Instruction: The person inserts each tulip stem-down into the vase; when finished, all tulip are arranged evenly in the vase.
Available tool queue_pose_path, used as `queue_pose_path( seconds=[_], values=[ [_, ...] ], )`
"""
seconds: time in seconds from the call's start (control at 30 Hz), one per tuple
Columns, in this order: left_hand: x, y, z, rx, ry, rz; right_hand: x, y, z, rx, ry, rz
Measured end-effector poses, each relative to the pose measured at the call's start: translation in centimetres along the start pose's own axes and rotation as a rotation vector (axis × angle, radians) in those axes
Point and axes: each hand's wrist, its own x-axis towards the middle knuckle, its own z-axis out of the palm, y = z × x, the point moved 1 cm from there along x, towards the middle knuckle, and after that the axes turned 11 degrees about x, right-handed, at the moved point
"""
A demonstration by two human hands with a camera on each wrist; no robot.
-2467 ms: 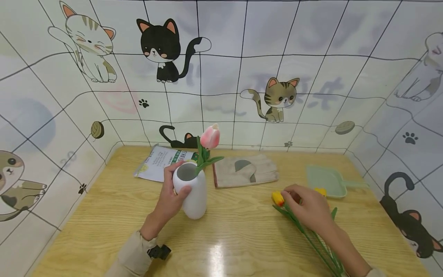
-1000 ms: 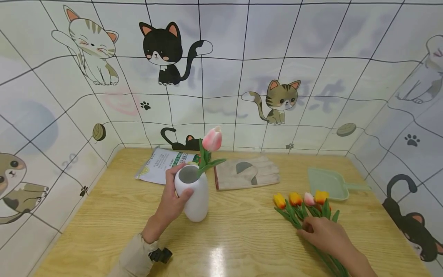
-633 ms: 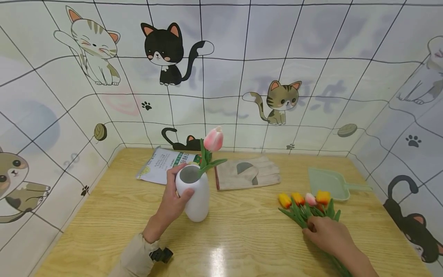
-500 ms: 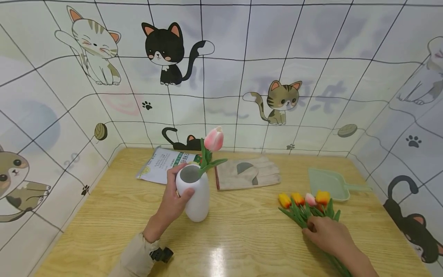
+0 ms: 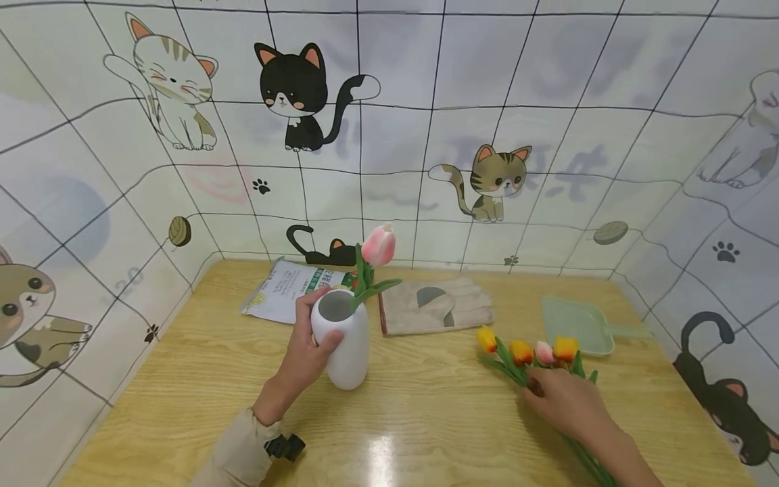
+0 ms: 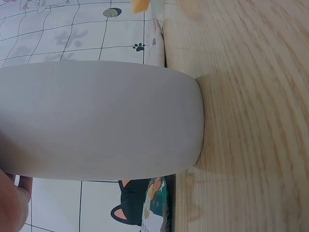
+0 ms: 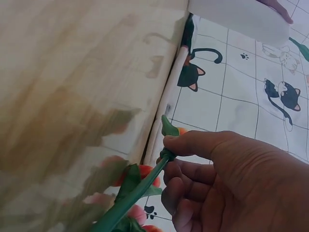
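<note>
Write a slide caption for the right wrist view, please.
Right hand pinches a green tulip stem while the left hand holds a white vase beyond.

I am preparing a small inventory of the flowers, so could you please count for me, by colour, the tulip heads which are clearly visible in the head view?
Pink tulip heads: 2
Yellow-orange tulip heads: 3
Total: 5 clearly visible; I cannot tell whether another is hidden beneath.

Left fingers (image 5: pixel 305 304) curled, right fingers (image 7: pixel 175 192) bent, pinching
</note>
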Motion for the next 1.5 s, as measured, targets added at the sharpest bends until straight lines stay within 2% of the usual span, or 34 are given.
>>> queue_pose_path(
  seconds=[0.17, 0.4, 0.67, 0.97, 1.27, 1.5],
  values=[
    [-0.1, 0.1, 0.0, 0.012, 0.003, -0.002, 1.0, -1.2, 0.1, 0.008, 0.028, -0.044],
    [0.0, 0.3, 0.1, 0.010, 0.000, -0.018, 2.3, -3.3, -0.3, -0.013, 0.115, -0.153],
    [0.1, 0.2, 0.1, 0.018, -0.004, -0.024, 3.8, -6.6, -0.7, 0.014, 0.170, -0.252],
    [0.1, 0.1, 0.2, 0.030, 0.005, -0.041, 5.7, -10.4, -0.2, 0.139, 0.186, -0.319],
    [0.1, 0.2, 0.4, 0.011, 0.025, 0.017, 7.0, -13.9, -1.1, 0.295, 0.232, -0.338],
    [-0.1, -0.1, 0.3, 0.022, 0.041, 0.025, 7.6, -16.2, -2.3, 0.465, 0.300, -0.367]
  ],
)
